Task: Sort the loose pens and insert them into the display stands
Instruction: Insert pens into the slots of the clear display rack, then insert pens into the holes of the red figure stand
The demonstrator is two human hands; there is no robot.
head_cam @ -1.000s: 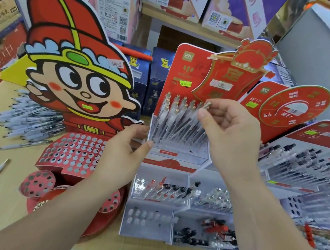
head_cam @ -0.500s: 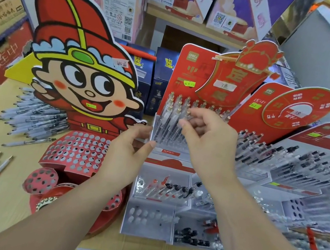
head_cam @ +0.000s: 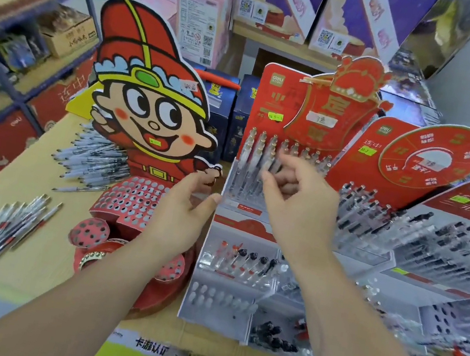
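View: one wide-angle camera worn on the person's head; straight lines bow toward the frame edges.
Position: above the near edge of the table (head_cam: 27, 168).
Facing: forward and down, across the table to the pink box (head_cam: 197, 25) beyond its far edge.
Nearness: close; both forearms enter from the bottom, with the left hand (head_cam: 183, 216) and right hand (head_cam: 294, 206) mid-frame.
Centre: red pen display stand (head_cam: 271, 100), just right of the cartoon-figure stand (head_cam: 146, 107).
Sharpness: the shelving (head_cam: 23, 2) at left and the pen racks (head_cam: 434, 242) at right are blurred.
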